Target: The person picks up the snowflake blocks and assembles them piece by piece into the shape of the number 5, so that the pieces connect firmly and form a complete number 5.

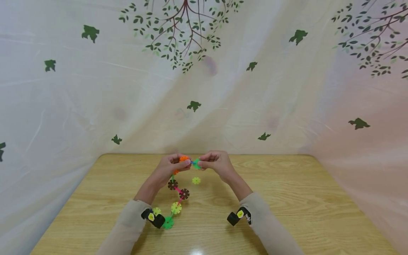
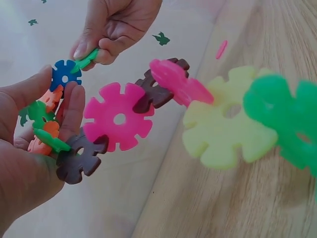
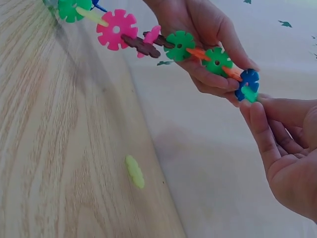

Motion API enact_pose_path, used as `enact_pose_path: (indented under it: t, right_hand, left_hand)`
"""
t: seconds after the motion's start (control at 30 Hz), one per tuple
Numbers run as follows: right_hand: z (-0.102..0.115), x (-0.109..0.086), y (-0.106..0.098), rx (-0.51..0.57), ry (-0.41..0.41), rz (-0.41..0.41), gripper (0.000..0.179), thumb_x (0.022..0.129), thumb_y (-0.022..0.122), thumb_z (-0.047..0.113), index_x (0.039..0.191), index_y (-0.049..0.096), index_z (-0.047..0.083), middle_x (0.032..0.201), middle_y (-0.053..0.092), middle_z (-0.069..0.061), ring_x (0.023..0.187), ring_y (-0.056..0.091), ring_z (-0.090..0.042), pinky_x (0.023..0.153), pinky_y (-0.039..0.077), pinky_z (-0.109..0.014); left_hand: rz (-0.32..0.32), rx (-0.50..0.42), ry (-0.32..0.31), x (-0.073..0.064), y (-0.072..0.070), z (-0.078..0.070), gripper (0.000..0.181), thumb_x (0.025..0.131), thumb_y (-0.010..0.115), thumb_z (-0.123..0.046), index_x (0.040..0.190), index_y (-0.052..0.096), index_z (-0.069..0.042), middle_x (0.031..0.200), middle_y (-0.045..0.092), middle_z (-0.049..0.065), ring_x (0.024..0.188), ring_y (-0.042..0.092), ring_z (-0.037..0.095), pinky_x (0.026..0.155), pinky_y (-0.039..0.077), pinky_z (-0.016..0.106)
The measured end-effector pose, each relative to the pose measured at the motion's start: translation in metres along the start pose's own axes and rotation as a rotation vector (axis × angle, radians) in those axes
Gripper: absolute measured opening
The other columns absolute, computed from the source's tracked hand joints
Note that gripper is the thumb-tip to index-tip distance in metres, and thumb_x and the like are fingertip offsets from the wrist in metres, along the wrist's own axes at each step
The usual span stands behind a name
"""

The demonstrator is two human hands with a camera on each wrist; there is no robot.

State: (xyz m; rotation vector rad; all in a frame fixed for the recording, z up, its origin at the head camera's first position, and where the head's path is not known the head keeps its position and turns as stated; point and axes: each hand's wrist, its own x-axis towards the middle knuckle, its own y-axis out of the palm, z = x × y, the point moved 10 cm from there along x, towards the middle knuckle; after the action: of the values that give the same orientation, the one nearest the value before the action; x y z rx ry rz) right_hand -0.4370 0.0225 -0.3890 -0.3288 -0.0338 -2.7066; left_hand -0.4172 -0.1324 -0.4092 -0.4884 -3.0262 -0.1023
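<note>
A chain of slotted plastic snowflake discs, in pink, brown, yellow, green, orange and blue, hangs from my left hand (image 1: 166, 169). Its thumb and fingers grip the end of the chain, close to a blue disc (image 2: 60, 72). My right hand (image 1: 220, 165) pinches a green disc (image 3: 250, 94) between thumb and fingertips; that disc's edge meets the blue one, and how deep it sits in the slot I cannot tell. Brown discs (image 1: 184, 194) and a yellow disc (image 1: 176, 208) lie lower along the chain. Near my left wrist comes a larger-looking green disc (image 1: 168, 222).
A single yellow disc (image 3: 134, 172) lies loose on the wooden table (image 1: 287, 198), just in front of the hands. Behind the table's far edge hangs a pale curtain (image 1: 223, 117) printed with leaves and birds. Each wrist wears a black camera strap.
</note>
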Motion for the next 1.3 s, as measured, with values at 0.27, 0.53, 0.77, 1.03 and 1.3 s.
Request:
enact_pose_path:
  t: [0.27,0.53,0.77,1.03,1.3]
  right_hand:
    - [-0.005,0.004,0.0,-0.082,0.052,0.052,0.02,0.09,0.073,-0.004,0.106,0.068,-0.015,0.082,0.075,0.004,0.07,0.071,-0.011,0.07,0.062,-0.028]
    - [0.001,0.006,0.004,-0.125,0.046,0.089,0.021,0.091,0.072,-0.001,0.109,0.07,-0.012,0.083,0.075,0.005,0.073,0.071,-0.011,0.074,0.063,-0.032]
    - [0.004,0.006,0.004,-0.189,0.07,0.128,0.022,0.093,0.072,0.003,0.112,0.07,-0.008,0.085,0.075,0.003,0.076,0.072,-0.012,0.082,0.062,-0.05]
    - [-0.001,0.005,0.001,-0.301,0.109,0.205,0.026,0.096,0.071,0.012,0.118,0.069,-0.002,0.097,0.077,-0.018,0.08,0.074,-0.019,0.086,0.06,-0.058]
    - [-0.03,-0.002,0.007,-0.459,0.172,0.323,0.027,0.097,0.069,0.01,0.118,0.067,-0.008,0.096,0.076,-0.018,0.078,0.071,-0.014,0.08,0.061,-0.053]
  left_hand:
    - [0.064,0.125,-0.034,0.002,-0.002,0.001,0.036,0.101,0.066,-0.02,0.125,0.066,0.006,0.114,0.073,0.006,0.095,0.069,0.016,0.093,0.06,0.037]
    - [0.11,0.227,-0.037,0.001,0.003,0.002,0.04,0.102,0.064,-0.026,0.134,0.064,-0.004,0.108,0.07,-0.001,0.093,0.063,0.022,0.085,0.058,0.036]
    - [0.121,0.248,-0.058,0.002,0.006,0.005,0.042,0.102,0.064,-0.029,0.138,0.062,-0.009,0.109,0.069,0.002,0.093,0.063,0.024,0.082,0.057,0.032]
    - [0.005,0.201,-0.085,0.003,-0.006,0.004,0.043,0.104,0.06,-0.032,0.142,0.057,-0.012,0.113,0.062,0.005,0.096,0.06,0.023,0.094,0.055,0.045]
    - [-0.115,0.135,-0.104,0.003,-0.02,0.004,0.042,0.104,0.059,-0.031,0.141,0.052,-0.012,0.125,0.059,0.006,0.1,0.061,0.021,0.089,0.055,0.034]
